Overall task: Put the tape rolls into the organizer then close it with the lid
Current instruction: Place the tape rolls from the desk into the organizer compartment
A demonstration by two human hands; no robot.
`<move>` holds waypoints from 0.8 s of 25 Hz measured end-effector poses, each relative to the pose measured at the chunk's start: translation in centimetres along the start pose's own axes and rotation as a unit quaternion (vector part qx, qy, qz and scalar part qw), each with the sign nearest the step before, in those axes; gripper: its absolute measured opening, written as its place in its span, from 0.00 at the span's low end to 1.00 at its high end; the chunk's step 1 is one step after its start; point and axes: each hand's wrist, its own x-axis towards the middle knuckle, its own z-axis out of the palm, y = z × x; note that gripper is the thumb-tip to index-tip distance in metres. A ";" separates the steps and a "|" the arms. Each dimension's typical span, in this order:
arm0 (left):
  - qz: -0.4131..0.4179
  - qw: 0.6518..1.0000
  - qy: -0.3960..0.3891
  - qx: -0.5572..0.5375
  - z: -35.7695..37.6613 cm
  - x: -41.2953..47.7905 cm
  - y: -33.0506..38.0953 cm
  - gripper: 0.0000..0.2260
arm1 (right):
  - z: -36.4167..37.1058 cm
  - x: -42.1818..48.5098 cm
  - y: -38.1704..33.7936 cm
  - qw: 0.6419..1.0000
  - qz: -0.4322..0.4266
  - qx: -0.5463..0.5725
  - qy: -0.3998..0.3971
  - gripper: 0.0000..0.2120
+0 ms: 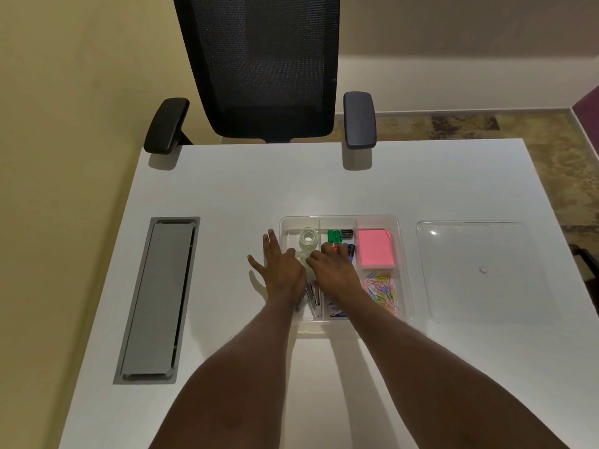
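Observation:
A clear plastic organizer (340, 219) sits mid-table. One clear tape roll (307, 237) lies in its far-left compartment. A second tape roll (302, 255) shows partly just in front of it, between my two hands. My left hand (280, 265) lies flat with fingers spread at the organizer's left edge, its thumb side by that roll. My right hand (332, 264) hovers over the organizer's middle with fingers bent down; its thumb reaches toward the second roll, and the grip is hidden. The clear lid (479, 270) lies flat on the table to the right, apart from the organizer.
The organizer also holds pink sticky notes (376, 247), coloured paper clips (382, 291), green and black clips (338, 235) and staples near the front. A grey cable hatch (158, 299) is set into the table at left. A black office chair (269, 66) stands beyond the far edge.

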 end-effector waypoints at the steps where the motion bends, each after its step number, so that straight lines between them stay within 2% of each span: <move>1: 0.008 1.000 -0.002 0.004 0.0 -0.1 -0.1 0.15 | 0.0 0.0 0.0 1.000 -0.006 -0.002 -0.001 0.15; 3: 0.008 1.000 0.007 0.020 0.2 -0.3 -0.2 0.17 | -0.1 0.1 0.1 1.000 -0.003 -0.002 -0.002 0.15; 9: -0.013 1.000 0.004 0.011 0.6 -0.4 0.2 0.11 | -0.2 0.1 0.4 1.000 0.002 -0.011 -0.010 0.14; 13: -0.011 1.000 0.012 0.001 1.0 -0.6 0.3 0.13 | -0.1 0.1 0.3 1.000 -0.024 -0.009 -0.003 0.13; 20: -0.031 0.999 -0.002 -0.013 1.1 -0.9 0.5 0.16 | 0.2 0.2 0.2 1.000 -0.001 0.000 0.000 0.14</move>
